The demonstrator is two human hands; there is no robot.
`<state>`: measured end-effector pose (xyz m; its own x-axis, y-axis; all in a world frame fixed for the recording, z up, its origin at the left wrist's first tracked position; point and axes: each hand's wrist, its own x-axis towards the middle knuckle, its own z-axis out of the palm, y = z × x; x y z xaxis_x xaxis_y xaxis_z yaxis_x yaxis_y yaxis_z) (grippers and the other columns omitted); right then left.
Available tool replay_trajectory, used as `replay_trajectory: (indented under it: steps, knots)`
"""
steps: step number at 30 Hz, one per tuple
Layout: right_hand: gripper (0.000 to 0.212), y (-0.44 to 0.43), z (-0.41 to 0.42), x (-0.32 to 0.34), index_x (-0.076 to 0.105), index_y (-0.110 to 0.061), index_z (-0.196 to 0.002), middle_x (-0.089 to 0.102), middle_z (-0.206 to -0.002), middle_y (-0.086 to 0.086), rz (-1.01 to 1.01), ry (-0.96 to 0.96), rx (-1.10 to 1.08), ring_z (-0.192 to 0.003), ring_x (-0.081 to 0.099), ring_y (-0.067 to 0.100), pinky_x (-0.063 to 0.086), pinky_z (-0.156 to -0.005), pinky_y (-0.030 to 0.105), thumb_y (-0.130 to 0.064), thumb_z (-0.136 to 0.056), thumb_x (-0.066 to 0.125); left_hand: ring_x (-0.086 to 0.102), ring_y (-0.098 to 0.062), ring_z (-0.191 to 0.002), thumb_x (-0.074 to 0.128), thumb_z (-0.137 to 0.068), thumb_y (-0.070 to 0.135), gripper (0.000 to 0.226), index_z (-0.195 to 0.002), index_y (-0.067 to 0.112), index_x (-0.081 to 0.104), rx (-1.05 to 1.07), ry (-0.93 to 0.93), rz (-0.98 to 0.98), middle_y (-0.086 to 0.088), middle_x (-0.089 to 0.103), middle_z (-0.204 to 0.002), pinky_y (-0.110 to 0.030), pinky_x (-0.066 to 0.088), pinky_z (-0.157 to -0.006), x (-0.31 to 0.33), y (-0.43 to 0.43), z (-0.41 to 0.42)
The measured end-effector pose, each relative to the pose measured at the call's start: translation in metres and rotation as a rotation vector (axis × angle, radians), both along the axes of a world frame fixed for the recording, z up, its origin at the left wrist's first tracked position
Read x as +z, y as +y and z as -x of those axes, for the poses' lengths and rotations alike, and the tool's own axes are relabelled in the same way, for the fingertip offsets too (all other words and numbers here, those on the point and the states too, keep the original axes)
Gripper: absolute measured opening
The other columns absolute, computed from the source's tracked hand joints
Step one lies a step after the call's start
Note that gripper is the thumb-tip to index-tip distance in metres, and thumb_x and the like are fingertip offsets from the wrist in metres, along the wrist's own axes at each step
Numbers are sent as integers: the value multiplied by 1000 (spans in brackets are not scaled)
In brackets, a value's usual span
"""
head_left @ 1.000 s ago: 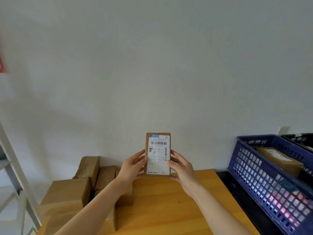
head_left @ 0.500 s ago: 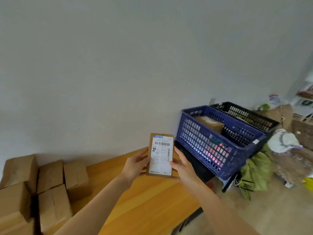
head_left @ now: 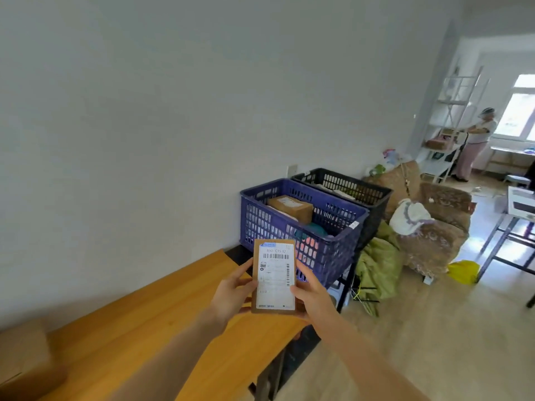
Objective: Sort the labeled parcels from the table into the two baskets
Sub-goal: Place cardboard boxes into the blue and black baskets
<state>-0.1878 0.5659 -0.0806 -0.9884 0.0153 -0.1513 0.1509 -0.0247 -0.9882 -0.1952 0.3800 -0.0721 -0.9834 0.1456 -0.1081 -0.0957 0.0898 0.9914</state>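
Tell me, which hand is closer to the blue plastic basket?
Right. The right hand grips the labelled cardboard parcel just below the blue plastic basket; the left hand holds its farther edge.

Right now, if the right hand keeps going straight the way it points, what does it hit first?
Probably the blue basket: its near wall lies just beyond the right hand and the parcel it holds. Depth is unclear.

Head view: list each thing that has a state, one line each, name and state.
Parcel: held upright above the table edge, label facing the camera.
Left hand: grip on the parcel's left edge.
Right hand: grip on the parcel's right edge.
Blue basket: partly filled, a labeled box on top.
Black basket: contents mostly hidden.
Table: one cardboard box at its left end.
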Motion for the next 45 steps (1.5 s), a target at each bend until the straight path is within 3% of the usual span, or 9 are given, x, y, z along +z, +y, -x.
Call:
replay_trajectory:
  steps: [4, 12, 16, 24, 30, 35, 38, 42, 45]
  knots:
    - [57, 61, 8, 1, 52, -52, -118, 67, -116, -4, 54, 36, 1, -107, 62, 22, 58, -66, 37, 0, -95, 49, 63, -23, -106, 54, -97, 23, 52, -140, 46, 35, -12, 11, 13, -2, 63, -113, -41, 60, -78, 5, 62, 7]
    - [55, 196, 30, 9, 44, -35, -134, 64, -121, 7, 25, 82, 51, -114, 59, 29, 50, -94, 55, 5, -96, 44, 65, -21, -102, 50, -99, 20, 49, -140, 43, 37, 39, -35, -24, -2, 67, -111, -34, 59, -69, 9, 199, 26]
    - [55, 249, 48, 15, 40, -25, -141, 57, -130, 13, -12, 91, 64, -120, 54, 32, 46, -98, 54, 8, -96, 41, 63, -23, -108, 51, -99, 19, 47, -136, 45, 39, 72, -46, -33, -2, 67, -114, -47, 57, -85, 10, 253, 42]
    - [54, 308, 112, 21, 41, -35, -136, 61, -125, 7, 5, 73, 108, -114, 58, 27, 53, -89, 48, 2, -98, 44, 69, -11, -92, 54, -97, 20, 44, -127, 50, 43, 121, -19, -20, 6, 72, -97, -28, 57, -62, 17, 311, 98]
    - [56, 336, 185, 29, 44, -39, -133, 61, -123, 4, 35, 135, 100, -109, 61, 21, 58, -77, 39, 3, -96, 44, 67, -7, -92, 55, -96, 17, 45, -127, 48, 45, 127, 67, -60, 7, 70, -103, -18, 53, -56, 29, 339, 172]
    - [55, 350, 256, 50, 42, -36, -136, 63, -121, 4, -18, 152, 140, -105, 62, 17, 58, -78, 42, 2, -97, 45, 64, -10, -97, 53, -97, 11, 51, -137, 40, 42, 156, 119, -97, 1, 66, -109, -19, 54, -59, 40, 352, 234]
    - [54, 352, 301, 64, 43, -39, -132, 64, -118, 0, -46, 154, 185, -98, 63, 13, 58, -67, 34, 1, -97, 46, 63, -11, -98, 52, -97, 8, 52, -139, 35, 42, 177, 126, -108, 2, 65, -109, -23, 55, -63, 47, 354, 273]
    - [53, 356, 351, 64, 40, -34, -138, 62, -120, 6, -74, 146, 187, -105, 61, 21, 57, -78, 42, -2, -97, 49, 64, -7, -91, 55, -95, 7, 49, -130, 40, 45, 198, 118, -114, 6, 67, -102, -18, 53, -57, 48, 356, 317]
    - [53, 360, 375, 54, 40, -35, -138, 61, -121, 7, -83, 121, 217, -106, 61, 22, 57, -76, 40, -2, -97, 48, 63, -14, -97, 55, -95, 7, 51, -136, 35, 43, 229, 87, -73, 1, 65, -108, -24, 55, -63, 42, 362, 338]
